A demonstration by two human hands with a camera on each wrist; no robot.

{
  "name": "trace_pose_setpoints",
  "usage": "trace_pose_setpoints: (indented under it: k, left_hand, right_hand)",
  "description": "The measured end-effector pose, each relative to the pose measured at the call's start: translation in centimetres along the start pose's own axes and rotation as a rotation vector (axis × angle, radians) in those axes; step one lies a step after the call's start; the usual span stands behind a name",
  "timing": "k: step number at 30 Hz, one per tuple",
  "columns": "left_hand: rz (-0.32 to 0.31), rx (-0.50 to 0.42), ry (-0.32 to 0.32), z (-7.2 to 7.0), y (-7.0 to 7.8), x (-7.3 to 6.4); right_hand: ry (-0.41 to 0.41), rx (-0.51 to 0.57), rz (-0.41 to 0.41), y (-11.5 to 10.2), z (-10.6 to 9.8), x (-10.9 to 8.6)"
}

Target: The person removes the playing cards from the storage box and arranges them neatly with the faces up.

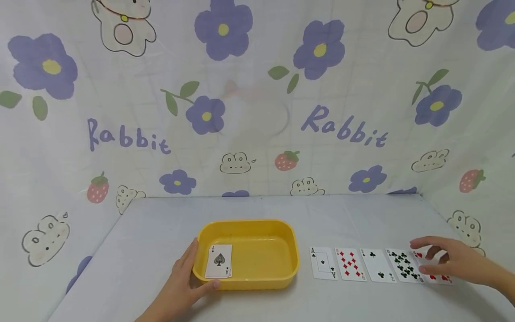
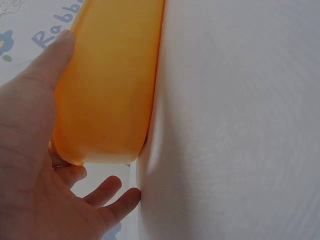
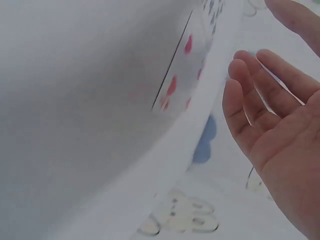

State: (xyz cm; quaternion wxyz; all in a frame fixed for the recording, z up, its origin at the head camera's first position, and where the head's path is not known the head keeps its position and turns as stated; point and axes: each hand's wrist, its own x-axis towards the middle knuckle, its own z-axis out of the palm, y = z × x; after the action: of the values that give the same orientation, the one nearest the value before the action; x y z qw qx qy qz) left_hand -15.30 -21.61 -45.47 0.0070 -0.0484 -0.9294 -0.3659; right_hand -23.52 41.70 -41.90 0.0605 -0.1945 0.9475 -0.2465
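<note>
My left hand (image 1: 185,277) holds the left end of a yellow plastic tray (image 1: 247,285), thumb along the front and fingers round the left side. In the left wrist view the thumb lies against the orange-looking tray wall (image 2: 110,80), and the other fingers spread past its corner. An ace of spades (image 1: 219,261) lies face up in the tray's left part. My right hand (image 1: 454,261) hovers over a heart playing card (image 1: 442,279) at the right end of a row, partly covering it. Its fingers are loosely bent with nothing between them in the right wrist view.
Right of the tray, face-up cards lie side by side: an ace of clubs (image 1: 322,263), a nine of diamonds (image 1: 351,264), a two of clubs (image 1: 377,265) and another club card (image 1: 404,265). Behind the white table (image 1: 161,219) hangs a printed cloth (image 1: 257,112).
</note>
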Motion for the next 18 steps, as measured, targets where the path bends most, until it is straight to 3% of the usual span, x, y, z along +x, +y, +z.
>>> trace_pose_setpoints:
  k: [3,7,11,18]
  left_hand:
    - [-0.014,-0.005,-0.002,-0.1,0.0,0.0]
    - [0.012,0.003,0.002,-0.1,0.0,-0.1]
    - [0.04,0.008,0.012,-0.1,-0.1,-0.1]
    - [0.029,0.016,0.007,-0.1,-0.2,0.1]
  right_hand:
    - [0.006,0.029,-0.049,-1.5,0.5,0.5]
    - [0.025,0.053,-0.079,-3.8,1.2,1.2]
    - [0.058,0.065,-0.17,-6.6,2.2,2.5]
    - [0.107,0.124,-0.325,-13.1,5.3,5.1]
